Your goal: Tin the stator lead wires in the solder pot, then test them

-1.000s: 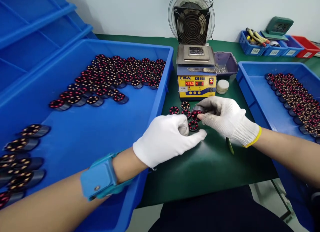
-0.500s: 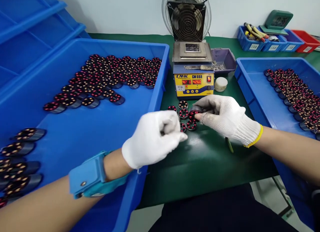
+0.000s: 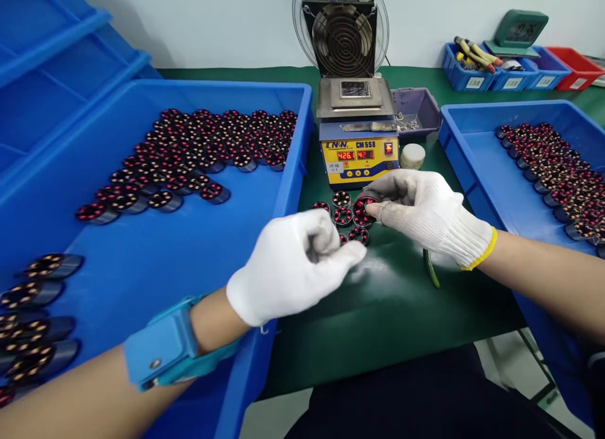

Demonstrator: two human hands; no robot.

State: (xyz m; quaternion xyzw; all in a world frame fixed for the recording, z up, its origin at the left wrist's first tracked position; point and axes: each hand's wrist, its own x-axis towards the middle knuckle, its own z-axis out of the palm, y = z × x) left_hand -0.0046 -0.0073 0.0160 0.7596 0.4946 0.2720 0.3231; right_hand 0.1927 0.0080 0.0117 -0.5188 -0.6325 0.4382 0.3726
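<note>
While the right hand's (image 3: pixel 420 215) fingers clamp a ring (image 3: pixel 358 208) in front of the heater (image 3: pixel 362 154) | left hand's (image 3: pixel 290 266) fingers curl, hold unclear | left-of-heater tray (image 3: pixel 203 250), right-of-heater tray (image 3: pixel 489 168) part-filled; finished share unclear

The gloved left hand (image 3: pixel 295 259) curls its fingers loosely, thumb stretched forward; the gloved right hand (image 3: pixel 428 213) bends its fingers toward the thumb in a pinch. Both forearms (image 3: pixel 543 266) angle inward.
</note>
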